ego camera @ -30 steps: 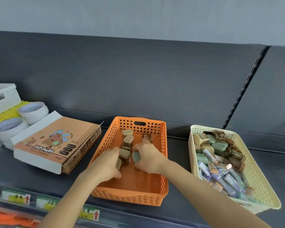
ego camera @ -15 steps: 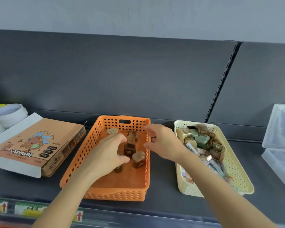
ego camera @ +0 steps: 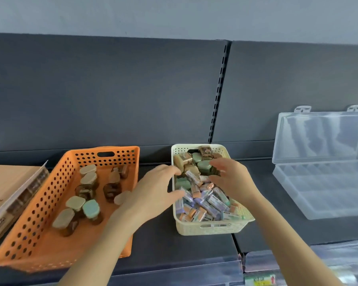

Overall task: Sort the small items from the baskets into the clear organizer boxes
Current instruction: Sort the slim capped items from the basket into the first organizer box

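The left hand and right hand are showing bare. Both forearms are running unclothed to the frame's edge.

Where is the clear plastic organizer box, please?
Head view, far right: the organizer box lies open on the dark shelf, beside the cream perforated basket.

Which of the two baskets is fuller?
The cream basket, right of the orange basket: it is heaped with small items, while the orange one holds only a few scattered jars.
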`<state>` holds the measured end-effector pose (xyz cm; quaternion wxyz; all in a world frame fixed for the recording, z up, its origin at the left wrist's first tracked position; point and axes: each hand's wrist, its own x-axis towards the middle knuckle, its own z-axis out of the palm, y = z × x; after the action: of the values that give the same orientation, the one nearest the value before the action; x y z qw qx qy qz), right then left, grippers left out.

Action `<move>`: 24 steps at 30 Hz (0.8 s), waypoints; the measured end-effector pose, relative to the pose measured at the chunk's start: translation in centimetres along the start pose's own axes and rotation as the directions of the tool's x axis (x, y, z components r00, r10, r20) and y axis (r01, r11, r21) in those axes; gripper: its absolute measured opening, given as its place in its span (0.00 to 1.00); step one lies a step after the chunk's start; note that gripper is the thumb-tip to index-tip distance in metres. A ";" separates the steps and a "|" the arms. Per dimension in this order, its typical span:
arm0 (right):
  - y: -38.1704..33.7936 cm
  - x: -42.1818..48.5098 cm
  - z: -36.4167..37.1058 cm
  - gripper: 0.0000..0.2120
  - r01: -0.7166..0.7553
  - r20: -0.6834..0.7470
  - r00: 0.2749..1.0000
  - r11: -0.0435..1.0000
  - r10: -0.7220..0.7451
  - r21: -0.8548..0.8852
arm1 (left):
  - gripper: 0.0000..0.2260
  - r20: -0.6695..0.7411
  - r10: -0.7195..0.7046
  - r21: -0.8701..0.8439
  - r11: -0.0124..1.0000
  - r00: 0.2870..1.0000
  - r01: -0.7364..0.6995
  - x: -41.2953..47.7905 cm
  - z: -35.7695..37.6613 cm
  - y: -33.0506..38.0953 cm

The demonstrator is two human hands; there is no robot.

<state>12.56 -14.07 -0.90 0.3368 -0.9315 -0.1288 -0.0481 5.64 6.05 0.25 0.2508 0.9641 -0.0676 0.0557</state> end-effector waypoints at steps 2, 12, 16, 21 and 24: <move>1.3 -0.1 -0.5 0.19 -0.032 -0.007 0.999 0.999 0.032 -0.009 | 0.20 0.010 0.017 -0.014 1.000 1.000 -0.016 1.0 0.8 0.6; 3.5 1.5 -0.7 0.19 0.022 0.043 0.999 1.000 -0.022 0.003 | 0.20 0.034 0.007 0.163 0.987 0.999 -0.013 6.4 2.5 1.6; 3.8 2.7 -0.8 0.19 0.056 0.094 0.994 0.998 -0.054 -0.018 | 0.19 0.068 -0.042 0.290 0.957 0.997 0.020 9.1 3.3 0.2; 4.2 3.2 -1.2 0.19 0.193 0.265 0.952 0.972 -0.151 -0.137 | 0.19 0.039 -0.044 0.379 0.925 0.998 0.026 11.0 4.5 -0.7; 4.5 3.4 -1.1 0.19 0.230 0.283 0.943 0.958 -0.176 -0.173 | 0.17 -0.024 -0.034 0.406 0.913 0.999 0.041 11.3 4.6 -1.2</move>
<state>17.05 -17.35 -2.24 0.2128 -0.9407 -0.2626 0.0291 17.32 3.66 -2.67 0.0465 0.9958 -0.0339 0.0715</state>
